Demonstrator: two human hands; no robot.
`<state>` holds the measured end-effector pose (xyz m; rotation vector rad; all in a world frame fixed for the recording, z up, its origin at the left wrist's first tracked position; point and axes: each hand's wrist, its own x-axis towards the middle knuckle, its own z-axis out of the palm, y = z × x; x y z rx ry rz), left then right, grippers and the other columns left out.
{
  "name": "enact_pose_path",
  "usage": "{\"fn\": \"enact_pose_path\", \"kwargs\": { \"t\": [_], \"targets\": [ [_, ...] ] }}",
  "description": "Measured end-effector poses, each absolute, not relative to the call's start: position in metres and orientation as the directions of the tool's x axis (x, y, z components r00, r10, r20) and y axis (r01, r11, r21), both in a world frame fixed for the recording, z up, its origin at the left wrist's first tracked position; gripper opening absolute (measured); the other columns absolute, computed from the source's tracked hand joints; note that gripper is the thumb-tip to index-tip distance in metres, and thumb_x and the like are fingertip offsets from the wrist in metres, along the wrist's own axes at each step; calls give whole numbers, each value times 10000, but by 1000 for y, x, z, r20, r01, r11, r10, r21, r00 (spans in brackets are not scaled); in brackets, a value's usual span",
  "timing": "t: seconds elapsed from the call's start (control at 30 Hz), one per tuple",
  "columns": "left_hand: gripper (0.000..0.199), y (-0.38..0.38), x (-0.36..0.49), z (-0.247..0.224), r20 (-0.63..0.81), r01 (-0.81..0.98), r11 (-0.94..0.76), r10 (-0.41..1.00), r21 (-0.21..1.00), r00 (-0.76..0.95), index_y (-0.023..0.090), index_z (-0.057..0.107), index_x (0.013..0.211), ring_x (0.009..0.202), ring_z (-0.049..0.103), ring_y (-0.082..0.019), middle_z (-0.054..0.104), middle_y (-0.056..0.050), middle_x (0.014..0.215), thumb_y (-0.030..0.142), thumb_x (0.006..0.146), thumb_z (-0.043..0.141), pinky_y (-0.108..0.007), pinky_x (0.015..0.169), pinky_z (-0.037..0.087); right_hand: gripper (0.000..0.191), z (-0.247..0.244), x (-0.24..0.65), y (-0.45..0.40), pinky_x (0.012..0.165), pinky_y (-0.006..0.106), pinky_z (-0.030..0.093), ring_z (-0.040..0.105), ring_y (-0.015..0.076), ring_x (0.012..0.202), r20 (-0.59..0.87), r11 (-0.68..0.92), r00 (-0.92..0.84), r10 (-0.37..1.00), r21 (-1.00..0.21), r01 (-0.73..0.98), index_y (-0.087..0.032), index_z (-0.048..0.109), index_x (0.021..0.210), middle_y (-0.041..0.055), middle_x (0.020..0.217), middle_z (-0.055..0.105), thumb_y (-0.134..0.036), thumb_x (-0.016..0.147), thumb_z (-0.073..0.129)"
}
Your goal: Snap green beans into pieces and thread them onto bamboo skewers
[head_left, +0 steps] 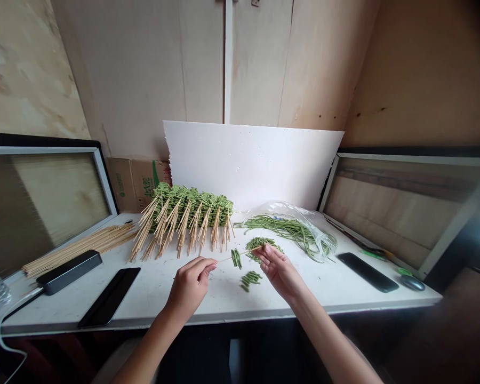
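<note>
A thin bamboo skewer stretches between my two hands above the table's front part. My left hand pinches its left end, and my right hand grips it toward the right end. A few short green bean pieces sit crosswise on the skewer between the hands. Under and behind my right hand lies a heap of cut bean pieces, partly hidden by the fingers. Nearer to me is a smaller group of cut pieces on the white table.
Finished bean skewers are stacked at the back left, sticks toward me. Loose skewers, a black box and a phone lie left. Long beans in a plastic bag, another dark phone and a mouse are right.
</note>
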<state>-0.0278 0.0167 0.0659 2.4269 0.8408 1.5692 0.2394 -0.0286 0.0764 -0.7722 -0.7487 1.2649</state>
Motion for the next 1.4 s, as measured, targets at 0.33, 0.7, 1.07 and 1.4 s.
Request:
{"fn": "enact_pose_path", "kwargs": {
  "t": [0.33,0.7,1.07,1.4],
  "targets": [
    [244,17,-28,64,807,378,-841,508,388,302,200,747,994,839,747,-184,780,-61,919,65,962,546,-261,757,586,305,81,236,-30,648,272,533,710,250,1057,61,152,200,978,-866,-477,-233,803,921,65,998,798,-430,716,914],
    [288,14,-28,65,833,396,-847,479,355,278,198,742,967,809,737,-185,767,-59,877,34,944,507,-276,743,595,275,76,225,-32,646,285,493,667,292,1132,108,234,300,948,-875,-424,-216,808,911,83,1001,798,-393,722,902],
    [336,7,-20,61,844,381,-854,467,353,264,184,743,987,824,739,-184,762,-66,880,-18,909,486,-271,759,611,248,71,214,-35,674,315,500,663,258,1004,187,334,424,886,-893,-302,-236,810,932,79,1011,789,-409,763,870],
    [338,4,-16,58,846,362,-866,453,344,280,200,735,1005,822,738,-190,756,-64,871,1,929,472,-284,751,610,270,68,201,-38,698,356,507,605,175,691,234,321,368,900,-926,-196,-235,820,889,63,996,786,-466,756,863]
  ]
}}
